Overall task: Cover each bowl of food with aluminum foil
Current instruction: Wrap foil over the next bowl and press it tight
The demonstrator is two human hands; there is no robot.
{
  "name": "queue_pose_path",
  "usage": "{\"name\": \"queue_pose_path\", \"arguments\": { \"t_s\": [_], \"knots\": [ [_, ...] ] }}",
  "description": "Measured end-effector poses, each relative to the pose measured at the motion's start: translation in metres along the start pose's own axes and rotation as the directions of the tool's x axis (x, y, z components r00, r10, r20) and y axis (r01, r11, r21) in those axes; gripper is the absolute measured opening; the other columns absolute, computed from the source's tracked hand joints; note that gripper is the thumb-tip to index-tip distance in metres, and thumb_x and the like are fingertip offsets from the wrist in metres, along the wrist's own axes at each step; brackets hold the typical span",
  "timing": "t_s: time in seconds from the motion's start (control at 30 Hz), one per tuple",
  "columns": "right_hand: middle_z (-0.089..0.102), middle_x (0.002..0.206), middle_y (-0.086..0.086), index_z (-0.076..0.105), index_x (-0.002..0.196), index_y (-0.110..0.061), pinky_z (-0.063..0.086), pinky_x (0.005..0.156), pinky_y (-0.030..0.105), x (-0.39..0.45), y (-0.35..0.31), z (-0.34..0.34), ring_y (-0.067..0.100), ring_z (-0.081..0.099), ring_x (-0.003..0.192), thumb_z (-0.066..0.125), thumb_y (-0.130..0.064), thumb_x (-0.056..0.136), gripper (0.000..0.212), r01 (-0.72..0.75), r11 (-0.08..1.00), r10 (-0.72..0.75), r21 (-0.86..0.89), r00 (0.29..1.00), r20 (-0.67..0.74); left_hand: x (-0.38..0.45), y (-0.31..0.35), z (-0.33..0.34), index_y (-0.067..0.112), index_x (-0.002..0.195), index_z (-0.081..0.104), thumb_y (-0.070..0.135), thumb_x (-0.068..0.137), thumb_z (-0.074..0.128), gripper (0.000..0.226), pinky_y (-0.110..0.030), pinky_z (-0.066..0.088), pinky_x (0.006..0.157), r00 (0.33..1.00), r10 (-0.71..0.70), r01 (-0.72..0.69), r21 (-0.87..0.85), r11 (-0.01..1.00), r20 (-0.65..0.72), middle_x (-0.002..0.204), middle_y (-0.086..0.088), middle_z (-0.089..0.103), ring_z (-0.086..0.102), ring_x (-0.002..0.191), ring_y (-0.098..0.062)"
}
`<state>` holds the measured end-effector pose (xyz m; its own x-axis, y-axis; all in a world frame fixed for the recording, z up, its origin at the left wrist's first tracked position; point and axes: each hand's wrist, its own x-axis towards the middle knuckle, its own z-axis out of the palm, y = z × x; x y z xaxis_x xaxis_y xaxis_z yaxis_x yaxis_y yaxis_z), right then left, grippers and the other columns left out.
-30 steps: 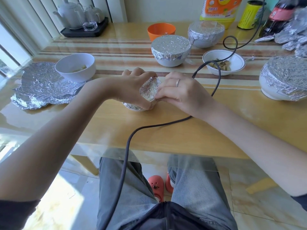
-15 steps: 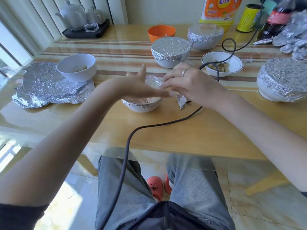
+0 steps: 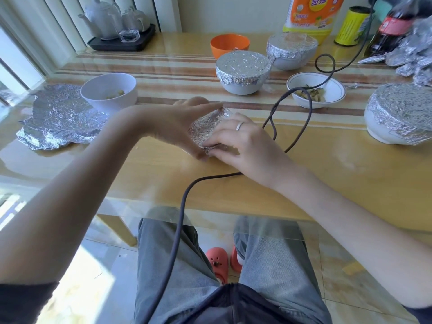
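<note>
Table (image 3: 163, 174): honey-yellow wood, brown and cream stripes along its far half. Foil sheet (image 3: 58, 122) at left edge: crinkled silver. Bowl (image 3: 109, 92) on it: white. Far bowl (image 3: 230, 45): orange. Tin (image 3: 351, 25) at far right corner: yellow. Cable (image 3: 182, 206): dark grey.

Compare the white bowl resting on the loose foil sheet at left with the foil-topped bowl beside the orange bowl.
The left white bowl is uncovered, food visible; the center bowl is sealed under crimped foil. The left one sits on a foil sheet; the center one on bare table. Both are white.
</note>
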<state>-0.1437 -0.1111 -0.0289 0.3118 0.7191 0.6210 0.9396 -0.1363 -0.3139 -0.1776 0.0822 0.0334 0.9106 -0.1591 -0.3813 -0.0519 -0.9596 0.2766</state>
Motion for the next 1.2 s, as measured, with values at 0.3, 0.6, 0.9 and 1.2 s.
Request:
{"name": "queue_pose_path", "arguments": {
  "t_s": [0.3,0.6,0.9,1.2],
  "knots": [
    [0.066,0.088,0.004,0.075,0.084,-0.007,0.035,0.084,0.016,0.002,0.013,-0.016,0.015,0.046,0.091,0.073,-0.012,0.079,0.008,-0.025,0.999,0.026,-0.02,0.999,0.037,-0.002,0.02,0.011,0.032,0.154,-0.003,0.08,0.039,0.073,0.146,-0.041,0.022,0.115,0.978,-0.173,0.168,-0.054,0.984,-0.114,0.151,0.004,0.017,0.012,0.144,-0.022],
    [0.063,0.099,-0.008,0.075,0.101,-0.021,0.039,0.082,0.009,-0.003,0.022,-0.039,0.009,0.05,0.097,0.077,-0.024,0.076,0.025,-0.187,0.973,0.18,0.137,0.982,0.064,-0.016,0.002,-0.004,0.062,0.134,-0.029,0.073,0.031,0.077,0.149,-0.053,-0.003,0.12,1.0,-0.007,0.007,0.01,1.0,-0.008,0.157,0.016,-0.028,-0.027,0.145,-0.013],
    [0.069,0.087,0.004,0.075,0.087,-0.007,0.039,0.087,0.02,-0.001,0.026,-0.027,0.017,0.05,0.088,0.071,-0.011,0.084,0.007,0.114,0.993,-0.113,-0.025,0.993,0.031,0.006,0.006,0.005,0.048,0.149,-0.012,0.073,0.048,0.076,0.136,-0.041,0.007,0.12,0.997,0.061,-0.06,0.022,0.998,-0.039,0.158,0.018,0.002,0.001,0.147,-0.011],
    [0.07,0.088,0.004,0.074,0.088,-0.006,0.043,0.086,0.022,-0.001,0.035,-0.036,0.016,0.05,0.092,0.071,-0.009,0.084,0.005,0.091,0.994,-0.087,-0.058,0.993,0.074,0.003,0.022,0.019,0.038,0.153,-0.009,0.052,0.072,0.076,0.118,-0.042,0.017,0.117,0.983,0.03,-0.024,0.038,0.999,-0.183,0.157,0.008,0.01,0.005,0.144,-0.013]
  ]
}}
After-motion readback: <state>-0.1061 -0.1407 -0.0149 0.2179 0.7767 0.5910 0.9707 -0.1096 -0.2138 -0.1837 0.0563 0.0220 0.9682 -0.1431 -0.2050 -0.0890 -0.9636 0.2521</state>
